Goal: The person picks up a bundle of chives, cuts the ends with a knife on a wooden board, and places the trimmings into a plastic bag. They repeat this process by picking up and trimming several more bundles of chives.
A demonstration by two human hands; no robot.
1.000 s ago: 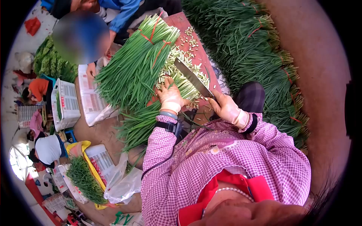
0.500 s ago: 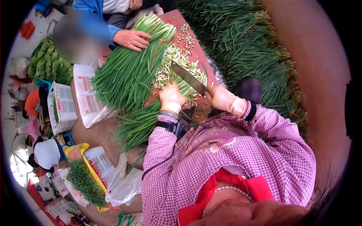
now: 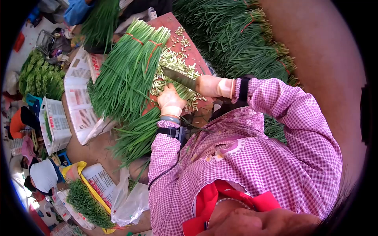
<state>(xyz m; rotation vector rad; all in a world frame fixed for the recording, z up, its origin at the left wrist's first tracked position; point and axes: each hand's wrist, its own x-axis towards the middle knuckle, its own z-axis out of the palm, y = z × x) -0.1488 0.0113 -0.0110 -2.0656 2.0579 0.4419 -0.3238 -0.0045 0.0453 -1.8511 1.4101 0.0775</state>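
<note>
My left hand (image 3: 171, 101), in a pale glove, presses with curled fingers on a bunch of garlic chives (image 3: 138, 133); its leaves trail to the lower left. In my gloved right hand (image 3: 212, 86) is a large knife (image 3: 179, 78), its blade lying across the stalks just beyond my left fingers. Cut stem pieces (image 3: 179, 61) are scattered round the blade on the red board (image 3: 195, 46). Beyond my left hand lie bundles of garlic chives (image 3: 124, 74) tied with red bands, stem ends toward the top.
Many tied bundles of greens (image 3: 232, 43) lie in a row at the upper right. A co-worker's blue sleeve (image 3: 76, 11) shows at the top left near another bunch of greens (image 3: 100, 25). White crates (image 3: 55, 124) and a clear plastic bag (image 3: 132, 202) are on the left.
The co-worker's hand has left the tied bundles, and the blue sleeve is farther left, by a bunch of greens. My knife has turned flatter. My left hand stays on its bunch.
</note>
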